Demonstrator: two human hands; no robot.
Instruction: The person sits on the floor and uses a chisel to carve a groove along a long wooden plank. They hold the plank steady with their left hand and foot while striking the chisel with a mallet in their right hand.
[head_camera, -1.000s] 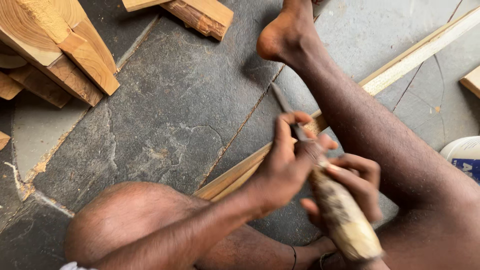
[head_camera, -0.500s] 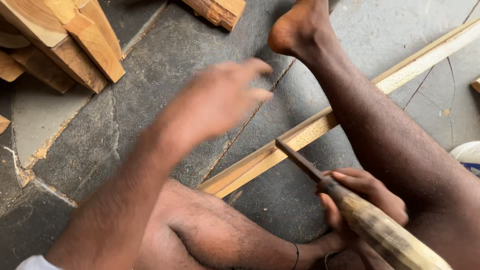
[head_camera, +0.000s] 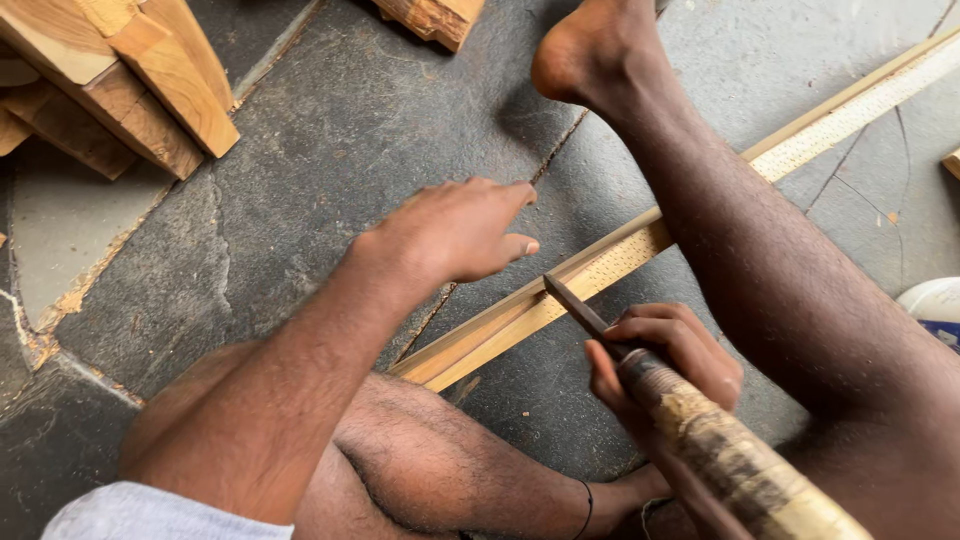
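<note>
A long pale wooden strip (head_camera: 600, 265) lies diagonally across the dark stone floor, passing under my right leg (head_camera: 760, 260). My right hand (head_camera: 665, 355) grips a chisel (head_camera: 700, 430) with a worn, wrapped wooden handle. Its narrow metal blade (head_camera: 575, 305) rests its tip on the strip. My left hand (head_camera: 455, 230) hovers just above the strip, left of the blade, palm down, fingers together and holding nothing. My bent left leg (head_camera: 400, 460) lies below the strip.
Stacked wooden blocks (head_camera: 120, 80) sit at the top left. Another wood piece (head_camera: 435, 15) lies at the top centre. A white container (head_camera: 935, 300) shows at the right edge. Cracks run through the stone floor (head_camera: 330, 150).
My left hand let go of the chisel blade, swung up and left, and has now come back down toward the strip. The chisel tip has moved onto the strip.
</note>
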